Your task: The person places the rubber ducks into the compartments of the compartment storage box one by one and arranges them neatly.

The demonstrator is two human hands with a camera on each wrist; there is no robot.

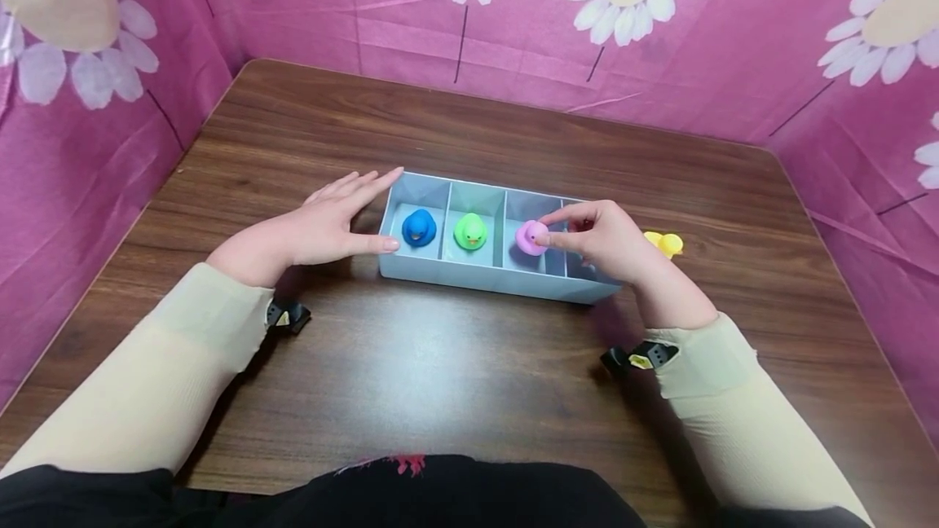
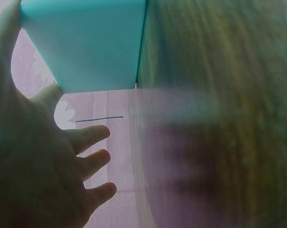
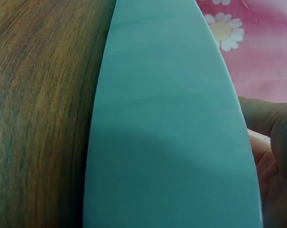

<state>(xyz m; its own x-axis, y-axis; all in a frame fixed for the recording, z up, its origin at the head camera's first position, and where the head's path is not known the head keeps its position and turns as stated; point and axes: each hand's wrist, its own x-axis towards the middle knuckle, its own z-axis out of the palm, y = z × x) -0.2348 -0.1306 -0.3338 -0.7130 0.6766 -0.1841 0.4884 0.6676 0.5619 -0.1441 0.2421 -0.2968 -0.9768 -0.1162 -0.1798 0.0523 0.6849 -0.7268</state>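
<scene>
A pale blue-grey divided box lies on the table. A blue rubber duck sits in its leftmost compartment, and a green rubber duck sits in the one beside it. My right hand pinches a pink rubber duck between thumb and forefinger at the third compartment. That hand covers much of the rightmost compartment. At the box's left end, my left hand has its fingers spread, with thumb and forefinger tips at the rim; the left wrist view shows them against the end wall.
A yellow rubber duck lies on the wooden table to the right of the box, partly behind my right hand. Pink cloth with daisies hangs around the back and sides of the table.
</scene>
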